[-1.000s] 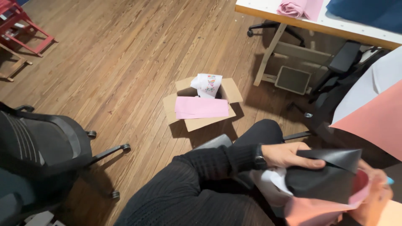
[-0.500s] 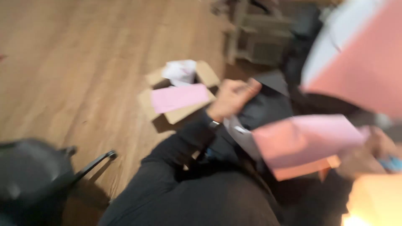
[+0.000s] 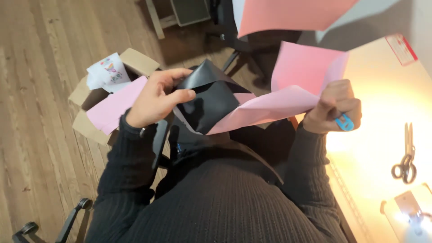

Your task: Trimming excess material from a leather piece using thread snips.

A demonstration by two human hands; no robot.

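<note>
My left hand (image 3: 157,98) pinches a crumpled black sheet of paper (image 3: 211,96) held above my lap. My right hand (image 3: 333,108) grips the edge of a pink sheet of paper (image 3: 288,90) that bends toward the black one and overlaps it. A small blue object (image 3: 344,122) sticks out between the fingers of my right hand. Both arms wear dark ribbed sleeves.
An open cardboard box (image 3: 83,92) on the wooden floor at my left holds a pink sheet (image 3: 112,108) and a white printed sheet (image 3: 107,72). A lit desk (image 3: 382,112) at right carries scissors (image 3: 405,155). A salmon sheet (image 3: 288,13) hangs at top. Chair wheels (image 3: 83,204) show below left.
The view has swung from the floor toward the desk at right. Both hands have risen with the black and pink sheets, and the pink sheet is now spread wider.
</note>
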